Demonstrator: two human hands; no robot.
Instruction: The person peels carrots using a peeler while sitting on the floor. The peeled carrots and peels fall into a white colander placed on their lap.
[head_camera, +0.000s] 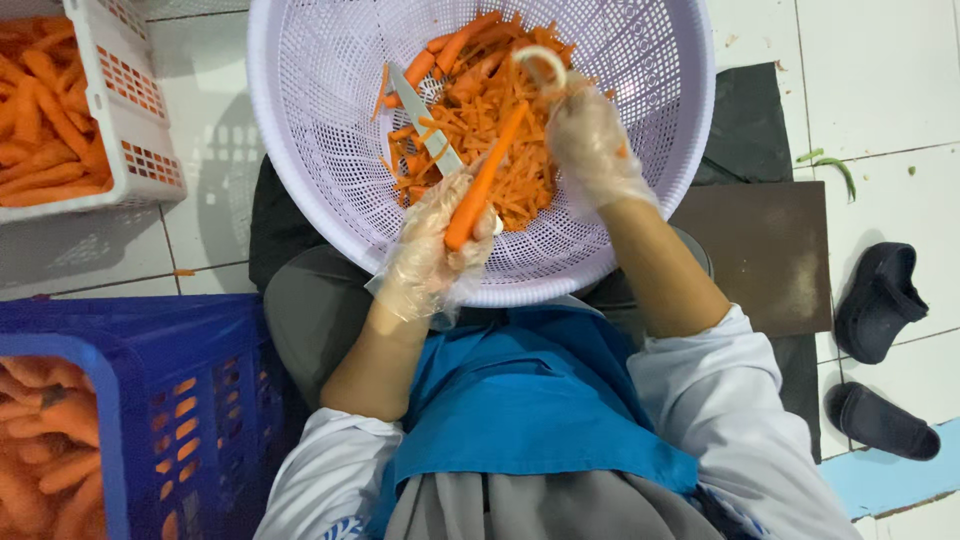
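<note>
My left hand (432, 245), in a clear plastic glove, grips a long orange carrot (483, 183) together with a knife (425, 120) whose blade points up and left. My right hand (590, 140), also gloved, holds a white peeler (541, 66) against the carrot's far tip. Both hands work over a large pale purple perforated basin (300, 130) on my lap. A heap of orange carrot peelings (520, 185) lies in the basin under the hands.
A white crate of carrots (120, 100) stands at the upper left. A blue crate of carrots (150, 400) sits at the lower left. Two dark shoes (878, 300) lie on the tiled floor at the right, beside a dark mat (770, 250).
</note>
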